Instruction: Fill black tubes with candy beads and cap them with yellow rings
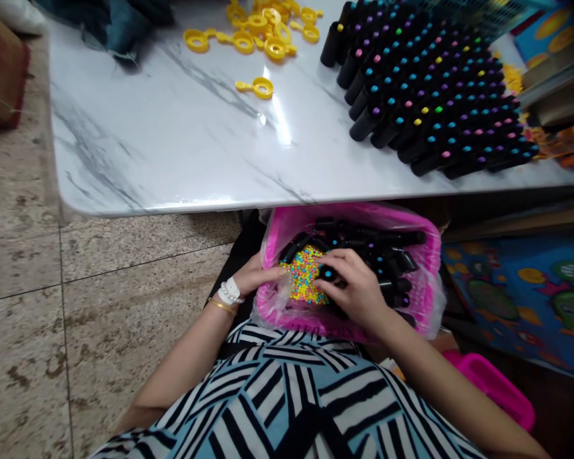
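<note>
On my lap rests a pink basket (pixel 433 274) lined with clear plastic. Small multicoloured beads (pixel 305 274) fill its left part, and black cylinders (pixel 392 255) with coloured dots lie across the rest. My left hand (pixel 259 274) grips the basket's left edge and plastic liner, thumb over the rim. Above the beads' right side, my right hand (pixel 356 280) has its fingers closed around a black cylinder (pixel 328 273) with a blue dot on its end.
Above the basket is a marble-patterned table (pixel 172 140) with yellow ring-shaped pieces (pixel 261 88) and rows of standing black cylinders (pixel 411 95). Dark cloth (pixel 119 25) lies at its upper left. A pink container (pixel 500 389) sits low at the right, near colourful printed boxes (pixel 521 293).
</note>
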Tool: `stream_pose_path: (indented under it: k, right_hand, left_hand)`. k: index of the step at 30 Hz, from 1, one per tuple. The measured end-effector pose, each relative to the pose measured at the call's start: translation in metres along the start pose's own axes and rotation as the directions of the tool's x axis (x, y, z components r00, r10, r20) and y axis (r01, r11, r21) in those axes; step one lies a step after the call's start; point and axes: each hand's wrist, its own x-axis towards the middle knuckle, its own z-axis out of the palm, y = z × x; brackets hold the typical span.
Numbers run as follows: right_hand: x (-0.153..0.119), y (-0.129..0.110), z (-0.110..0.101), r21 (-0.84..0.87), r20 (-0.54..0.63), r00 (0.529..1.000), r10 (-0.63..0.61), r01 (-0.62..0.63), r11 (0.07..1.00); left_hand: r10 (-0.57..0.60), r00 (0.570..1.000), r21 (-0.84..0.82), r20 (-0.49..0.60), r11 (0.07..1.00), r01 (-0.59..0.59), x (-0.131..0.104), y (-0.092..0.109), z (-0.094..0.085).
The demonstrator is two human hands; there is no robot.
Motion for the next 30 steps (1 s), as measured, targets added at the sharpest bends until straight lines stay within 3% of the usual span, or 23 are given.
stream_pose_path:
  k: [3,7,11,13,15,18,20,22,24,26,30]
  right_hand:
    - [-0.002,-0.007,0.013,-0.208,0.148,0.983,-0.105,0.135,0.969]
    - [0.011,-0.015,0.017,-0.494,0.249,0.967,-0.048,0.170,0.853]
    - [0.027,-0.029,0.022,-0.610,0.358,0.933,-0.042,0.268,0.746]
    - [0.029,-0.033,0.029,-0.535,0.424,0.902,-0.080,0.321,0.781]
    - [0.026,-0.032,0.034,-0.338,0.470,0.872,-0.140,0.324,0.884]
    - [0.019,-0.026,0.030,0.038,0.445,0.882,-0.153,0.152,0.988]
    - [0.015,-0.022,0.020,0.257,0.416,0.906,-0.076,-0.037,0.966]
    - [0.013,-0.020,0.008,0.449,0.421,0.907,0.005,-0.214,0.867]
    - [0.013,-0.020,-0.001,0.589,0.423,0.905,0.044,-0.311,0.746]
    - [0.015,-0.020,-0.007,0.630,0.360,0.931,0.052,-0.284,0.722]
    - [0.025,-0.021,-0.016,0.390,0.180,0.980,-0.088,0.011,0.921]
  left_hand:
    - [-0.083,0.996,0.073,-0.022,0.994,0.085,-0.005,0.012,0.011]
    - [-0.087,0.982,0.395,-0.168,0.907,0.148,-0.023,0.023,0.022]
    - [-0.033,0.992,0.546,-0.122,0.832,0.095,-0.047,0.027,0.029]
    - [0.013,0.993,0.536,-0.113,0.843,0.050,-0.055,0.026,0.029]
    - [0.014,0.991,0.483,-0.134,0.874,0.053,-0.063,0.024,0.025]
    - [-0.018,0.980,0.337,-0.197,0.938,0.085,-0.074,0.019,0.012]
    - [-0.029,0.973,0.234,-0.230,0.969,0.084,-0.082,0.017,0.002]
    - [-0.034,0.971,0.135,-0.236,0.989,0.067,-0.087,0.017,-0.004]
    - [-0.044,0.972,0.028,-0.229,0.998,0.052,-0.088,0.019,-0.005]
    - [-0.066,0.969,-0.082,-0.240,0.996,0.047,-0.083,0.023,0.000]
    - [-0.080,0.934,-0.103,-0.348,0.994,0.047,-0.063,0.032,0.019]
